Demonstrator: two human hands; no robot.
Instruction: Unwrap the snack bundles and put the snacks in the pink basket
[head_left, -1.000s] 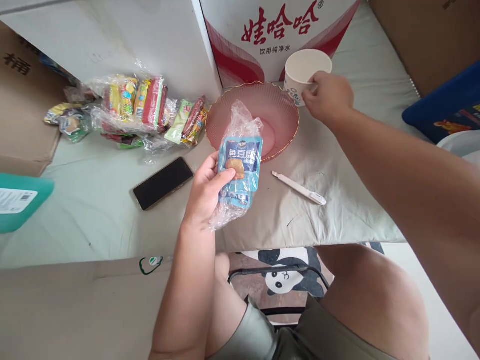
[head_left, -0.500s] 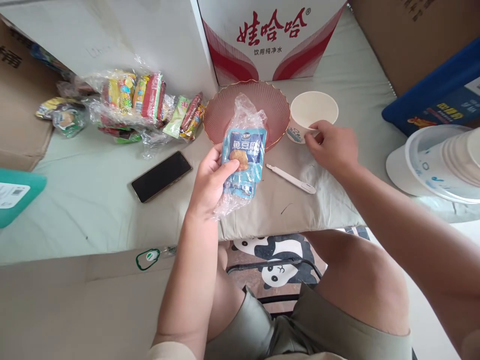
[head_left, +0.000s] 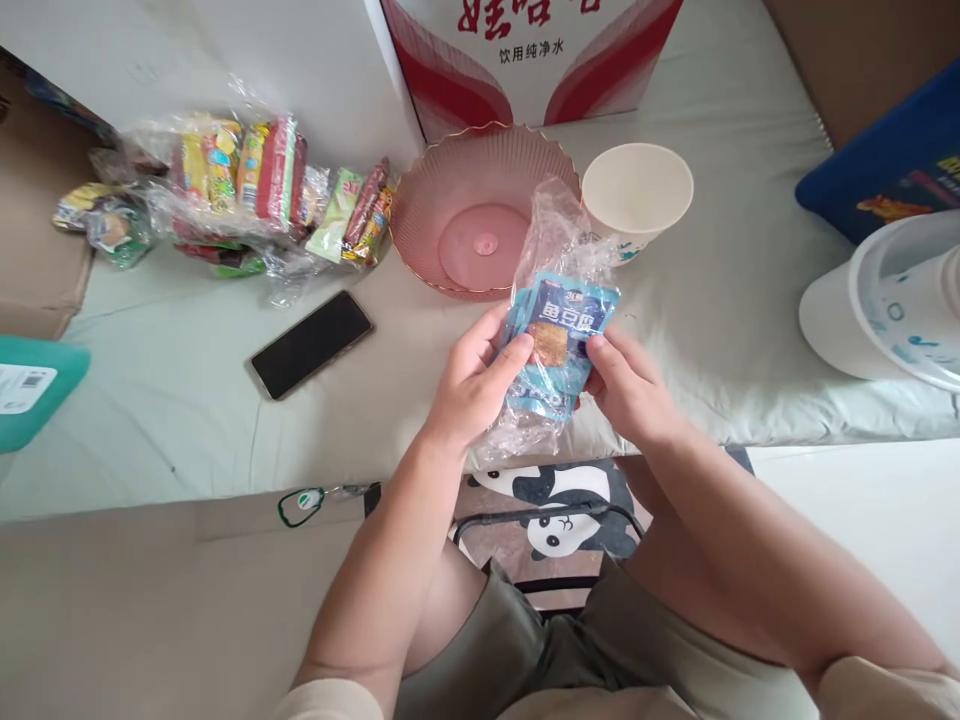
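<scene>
Both hands hold a clear plastic bag of blue snack packets (head_left: 556,335) above the near edge of a pale green cloth surface (head_left: 187,400). My left hand (head_left: 472,385) grips the bag's left side, thumb on the front. My right hand (head_left: 626,385) pinches its right side. Just behind the bag stand an empty pink ribbed plate (head_left: 469,215) and a white paper cup (head_left: 637,195), upright and free of both hands.
A black phone (head_left: 311,343) lies left of my hands. Bagged colourful snacks (head_left: 240,195) sit at the back left. A red-and-white water carton (head_left: 532,50) stands behind the plate. Stacked white cups and lid (head_left: 892,310) are at right, a teal box (head_left: 34,385) at left.
My right hand let go of the paper cup and came to the snack bag, now gripping its right side. The bag shifted right. The white pen-like tool is hidden from view.
</scene>
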